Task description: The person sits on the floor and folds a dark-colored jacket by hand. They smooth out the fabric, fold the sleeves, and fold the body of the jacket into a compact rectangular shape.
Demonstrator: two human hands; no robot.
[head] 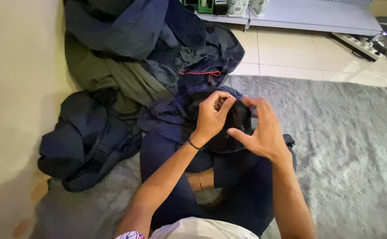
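Grey rug and pale tiles lie under a seated person whose left hand and right hand both pinch a black garment in the lap, beside a heap of dark clothes.

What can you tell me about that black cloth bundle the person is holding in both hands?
The black cloth is a soft, dark, crumpled fabric piece, bunched up over the person's lap. The left hand and right hand both pinch its top edge with their fingers. It sits in front of a pile of navy and olive garments, above the grey rug.
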